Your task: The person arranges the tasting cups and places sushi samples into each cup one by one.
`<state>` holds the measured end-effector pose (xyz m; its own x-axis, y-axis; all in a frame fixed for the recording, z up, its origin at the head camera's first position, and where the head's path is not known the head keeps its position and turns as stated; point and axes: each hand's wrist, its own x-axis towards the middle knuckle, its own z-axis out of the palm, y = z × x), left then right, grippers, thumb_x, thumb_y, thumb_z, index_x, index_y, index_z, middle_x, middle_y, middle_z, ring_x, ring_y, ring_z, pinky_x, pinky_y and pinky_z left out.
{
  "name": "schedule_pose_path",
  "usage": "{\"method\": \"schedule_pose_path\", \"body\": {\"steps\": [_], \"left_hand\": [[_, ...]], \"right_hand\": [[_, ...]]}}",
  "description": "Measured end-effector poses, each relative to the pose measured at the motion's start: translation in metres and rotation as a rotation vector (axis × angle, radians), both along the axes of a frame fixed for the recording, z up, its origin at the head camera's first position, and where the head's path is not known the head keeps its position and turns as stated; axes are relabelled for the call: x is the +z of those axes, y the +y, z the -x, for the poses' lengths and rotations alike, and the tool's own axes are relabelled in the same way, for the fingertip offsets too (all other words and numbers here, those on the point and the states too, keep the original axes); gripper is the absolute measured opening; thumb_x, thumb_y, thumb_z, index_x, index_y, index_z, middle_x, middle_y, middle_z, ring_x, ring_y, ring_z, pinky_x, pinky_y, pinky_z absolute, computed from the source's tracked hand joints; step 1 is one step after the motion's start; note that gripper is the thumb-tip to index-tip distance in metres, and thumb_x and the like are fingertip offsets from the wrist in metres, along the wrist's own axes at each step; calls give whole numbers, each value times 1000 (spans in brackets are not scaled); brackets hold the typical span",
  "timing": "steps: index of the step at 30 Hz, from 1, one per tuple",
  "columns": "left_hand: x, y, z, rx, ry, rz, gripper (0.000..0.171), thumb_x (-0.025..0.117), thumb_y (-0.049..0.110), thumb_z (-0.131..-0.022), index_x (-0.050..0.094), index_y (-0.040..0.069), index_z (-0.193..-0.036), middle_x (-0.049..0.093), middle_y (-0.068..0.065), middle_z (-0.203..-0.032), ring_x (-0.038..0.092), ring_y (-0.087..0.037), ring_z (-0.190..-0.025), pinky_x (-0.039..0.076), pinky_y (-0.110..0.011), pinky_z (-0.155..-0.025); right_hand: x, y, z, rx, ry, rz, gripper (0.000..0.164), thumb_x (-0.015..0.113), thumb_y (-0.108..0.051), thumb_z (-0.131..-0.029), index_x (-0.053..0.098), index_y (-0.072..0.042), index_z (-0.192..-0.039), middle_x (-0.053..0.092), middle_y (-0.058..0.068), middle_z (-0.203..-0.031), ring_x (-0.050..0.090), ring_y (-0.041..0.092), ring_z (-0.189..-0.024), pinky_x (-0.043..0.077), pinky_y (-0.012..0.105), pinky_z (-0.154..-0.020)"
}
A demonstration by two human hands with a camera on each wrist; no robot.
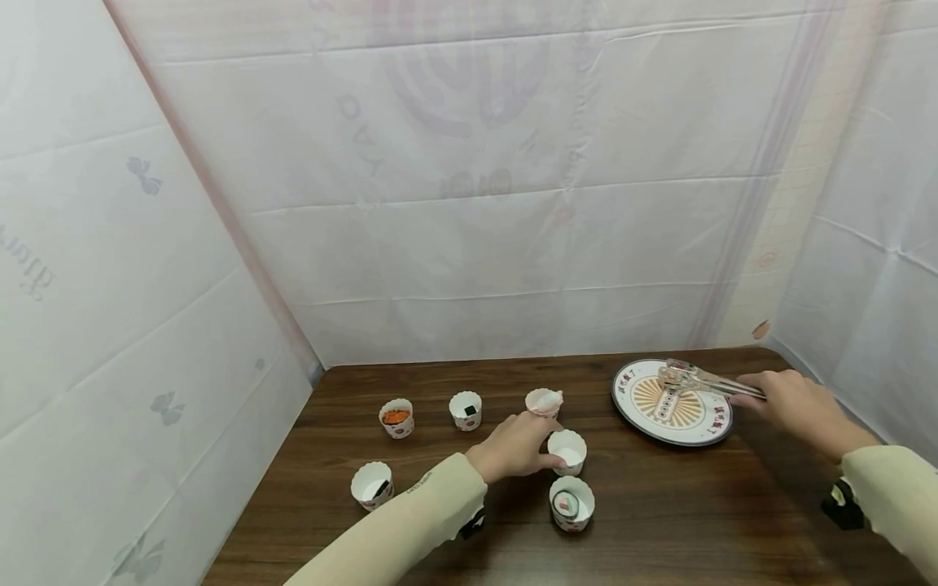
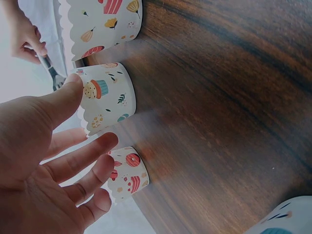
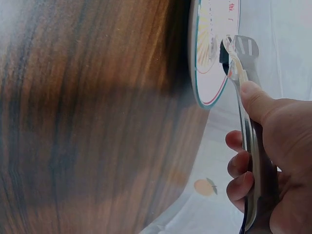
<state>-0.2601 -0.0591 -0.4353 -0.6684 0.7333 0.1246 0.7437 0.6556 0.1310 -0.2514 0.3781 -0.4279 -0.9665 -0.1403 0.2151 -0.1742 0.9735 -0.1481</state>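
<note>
My left hand (image 1: pixel 516 448) spans a white scalloped paper baking cup (image 1: pixel 567 449), its thumb and forefinger at opposite sides of the rim. In the left wrist view the same cup (image 2: pixel 108 92) has a cupcake print, and the other fingers (image 2: pixel 100 173) stay loose. My right hand (image 1: pixel 791 407) grips serving tongs (image 1: pixel 714 382) by the handles. Their slotted heads reach over a round patterned plate (image 1: pixel 707 431). On the plate lies a narrow pale strip with dark dots (image 1: pixel 665 404). In the right wrist view a small dark piece (image 3: pixel 224 56) shows at the tongs' tips.
Nearer me a cup holds a sushi roll (image 1: pixel 567 505); farther back one has a whitish item (image 1: pixel 547 400). Leftward stand cups with orange bits (image 1: pixel 396 417), a black square (image 1: pixel 471 411) and a black piece (image 1: pixel 381 488). Cloth walls (image 1: pixel 469 317) border the wooden table (image 1: pixel 659 513).
</note>
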Motion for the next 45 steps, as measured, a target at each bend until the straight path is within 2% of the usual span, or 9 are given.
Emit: {"method": "schedule_pose_path", "body": {"steps": [3, 7, 11, 17, 22, 26, 34, 40, 45], "left_hand": [[-1, 0, 0, -3, -2, -3, 42, 83, 40, -87, 74, 15, -120, 72, 5, -118, 67, -8, -101, 54, -26, -78], [-2, 0, 0, -6, -2, -12, 43, 83, 40, -88, 74, 14, -120, 72, 4, -119, 68, -9, -103, 54, -26, -79], [-1, 0, 0, 2, -12, -14, 42, 83, 39, -88, 74, 14, -120, 72, 4, -119, 68, -9, -101, 54, -26, -79], [1, 0, 0, -1, -21, -9, 43, 82, 40, -89, 73, 14, -122, 72, 3, -120, 69, -9, -102, 54, -26, -78], [0, 1, 0, 3, -19, 0, 45, 82, 40, -89, 73, 13, -124, 72, 3, -122, 68, -10, -104, 55, -26, -80], [-2, 1, 0, 1, -6, 3, 43, 82, 39, -88, 73, 14, -122, 72, 5, -120, 68, -8, -102, 55, -27, -79], [-1, 2, -2, 0, 19, 8, 43, 84, 40, -87, 75, 14, -120, 73, 5, -118, 69, -8, -101, 55, -27, -80], [4, 3, -3, 6, 8, 14, 44, 83, 39, -88, 74, 13, -123, 72, 3, -122, 68, -11, -107, 55, -28, -83], [3, 2, -4, 3, -1, 11, 44, 82, 39, -88, 74, 13, -123, 72, 3, -122, 69, -12, -107, 55, -28, -82]], "right_hand": [[5, 1, -2, 33, 25, -2, 51, 76, -38, -93, 70, 4, -121, 70, 30, -113, 66, 52, -96, 52, 61, -64], [14, 0, -6, 55, 56, -3, 50, 74, -40, -95, 71, 2, -123, 70, 30, -112, 66, 54, -95, 51, 61, -61], [23, -5, -10, 60, 60, 0, 56, 70, -48, -96, 70, 0, -126, 68, 32, -114, 66, 52, -92, 49, 54, -52], [31, -12, -15, 72, 69, -10, 59, 69, -51, -96, 70, -2, -128, 70, 31, -110, 69, 40, -81, 44, 44, -46], [37, -19, -19, 117, 121, -18, 52, 74, -43, -94, 72, -1, -124, 72, 29, -104, 69, 42, -79, 51, 54, -54], [38, -27, -25, 173, 176, -10, 47, 78, -37, -92, 74, 0, -120, 74, 23, -102, 71, 44, -84, 54, 61, -69], [37, -50, -41, 253, 259, 4, 43, 82, -34, -87, 77, -2, -116, 77, 17, -101, 74, 34, -83, 55, 50, -58], [36, -69, -51, 309, 284, 19, 42, 83, -33, -86, 78, -4, -115, 77, 15, -105, 75, 33, -86, 57, 48, -64], [32, -83, -59, 352, 317, 9, 38, 84, -32, -85, 79, -9, -114, 78, 7, -102, 75, 24, -83, 58, 44, -65]]}}
